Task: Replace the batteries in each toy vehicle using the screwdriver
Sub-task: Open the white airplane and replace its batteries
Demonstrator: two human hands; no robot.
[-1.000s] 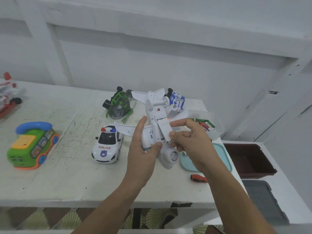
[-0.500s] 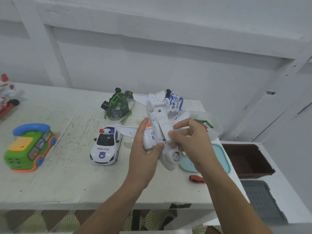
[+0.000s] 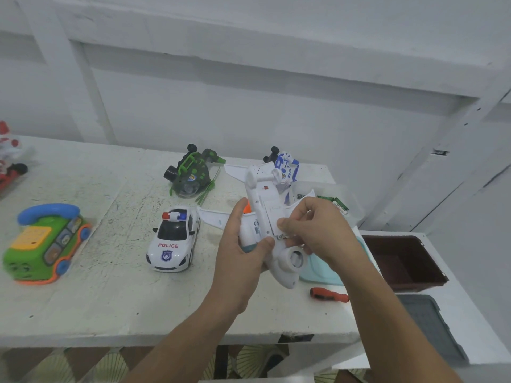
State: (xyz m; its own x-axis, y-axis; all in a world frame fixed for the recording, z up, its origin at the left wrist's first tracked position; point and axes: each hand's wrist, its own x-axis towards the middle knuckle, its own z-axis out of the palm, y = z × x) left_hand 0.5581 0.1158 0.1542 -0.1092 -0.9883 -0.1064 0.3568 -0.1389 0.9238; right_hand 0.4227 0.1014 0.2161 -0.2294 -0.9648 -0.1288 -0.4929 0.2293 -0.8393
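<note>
A white toy plane is held belly-up above the table's right part. My left hand grips its body from the left, thumb across the underside. My right hand pinches the white battery cover on the plane's belly. A red-and-black screwdriver lies on the table below the plane. Green batteries sit in a clear box behind my right hand.
On the white table stand a police car, a green toy, a blue-white toy and a green phone toy. A teal lid, a brown bin and a grey tray lie right.
My right hand's fingers have shifted down along the plane's belly onto the battery cover's lower end. The plane has tilted slightly. My left hand keeps its grip.
</note>
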